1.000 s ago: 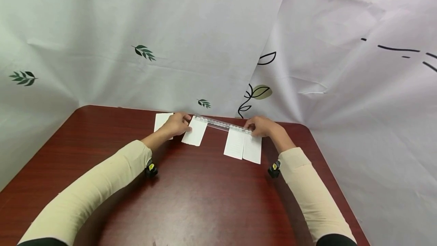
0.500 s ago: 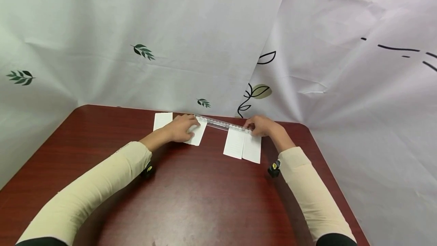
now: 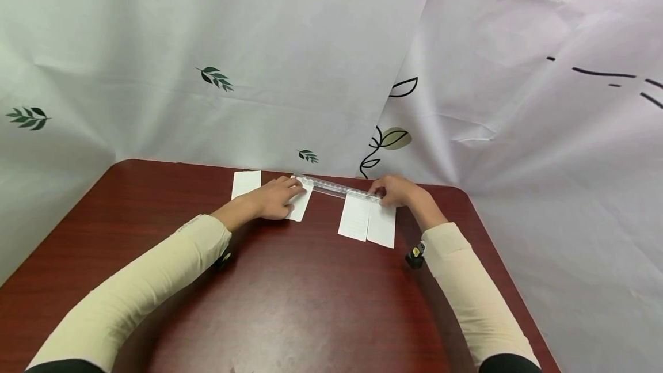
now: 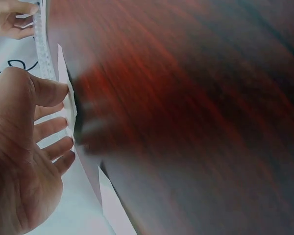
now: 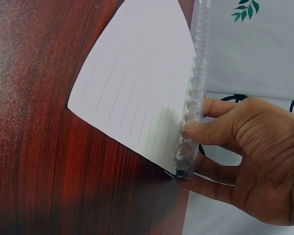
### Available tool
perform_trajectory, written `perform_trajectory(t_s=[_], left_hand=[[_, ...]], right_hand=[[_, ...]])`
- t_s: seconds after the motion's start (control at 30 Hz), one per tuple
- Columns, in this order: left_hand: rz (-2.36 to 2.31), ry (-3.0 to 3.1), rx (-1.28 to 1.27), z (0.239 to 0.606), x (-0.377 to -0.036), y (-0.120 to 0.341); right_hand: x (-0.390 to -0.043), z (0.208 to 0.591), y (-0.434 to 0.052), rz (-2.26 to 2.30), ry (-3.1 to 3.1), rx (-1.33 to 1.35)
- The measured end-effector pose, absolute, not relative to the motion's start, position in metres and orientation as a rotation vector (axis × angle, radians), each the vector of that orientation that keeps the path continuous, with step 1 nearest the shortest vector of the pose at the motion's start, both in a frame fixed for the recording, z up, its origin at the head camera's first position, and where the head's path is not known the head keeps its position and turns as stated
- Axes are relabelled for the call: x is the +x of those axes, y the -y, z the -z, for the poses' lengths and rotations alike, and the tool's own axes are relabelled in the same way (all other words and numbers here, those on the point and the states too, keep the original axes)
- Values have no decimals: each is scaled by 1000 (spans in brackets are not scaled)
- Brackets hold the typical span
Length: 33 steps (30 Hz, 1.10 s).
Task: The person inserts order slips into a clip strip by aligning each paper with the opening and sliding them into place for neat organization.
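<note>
Along the far side of the table lies a clear plastic strip [image 3: 330, 187] with a row of round bumps. My right hand [image 3: 396, 190] pinches its right end, thumb [image 5: 198, 131] on the near face and fingers behind. Two lined paper slips [image 3: 354, 217] [image 3: 381, 226] extend from the strip beside that hand. My left hand [image 3: 274, 197] rests on another white slip [image 3: 301, 203] at the strip's left end, covering much of it. Its fingers are spread and fairly straight, with the tips at the paper in the left wrist view. A separate slip [image 3: 246, 182] lies partly behind the left hand.
The dark red wooden table [image 3: 290, 292] ends just beyond the strip. A white cloth backdrop [image 3: 259, 62] with leaf prints hangs right behind that far edge.
My left hand has moved right and slightly down, from the gap beside the middle-left slip onto that slip. The right hand still holds the strip in the same place.
</note>
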<state>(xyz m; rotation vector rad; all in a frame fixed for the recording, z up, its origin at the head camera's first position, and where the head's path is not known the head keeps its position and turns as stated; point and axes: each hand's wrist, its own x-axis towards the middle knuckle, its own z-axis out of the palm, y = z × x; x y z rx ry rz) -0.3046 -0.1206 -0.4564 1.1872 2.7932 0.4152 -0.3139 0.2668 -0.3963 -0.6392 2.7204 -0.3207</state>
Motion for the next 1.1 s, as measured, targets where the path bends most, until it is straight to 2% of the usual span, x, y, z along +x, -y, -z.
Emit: perform_trajectory(t_s=[0.23,0.67,0.87,1.1], left_hand=[[-420,-2777,1173,442,-291,115],[-436,-2807,1247,500,-331,111],[-342,-2803,1249,507,-335,107],[-433,-2777,1240,498,-328,99]], right_hand=[[-312,395,-267,335,-2711,-601],[-313,396,-268,358,-2703,-608],[-314,397,-268,342,-2703,-615],[-313,396,-267,363,-2703,-600]])
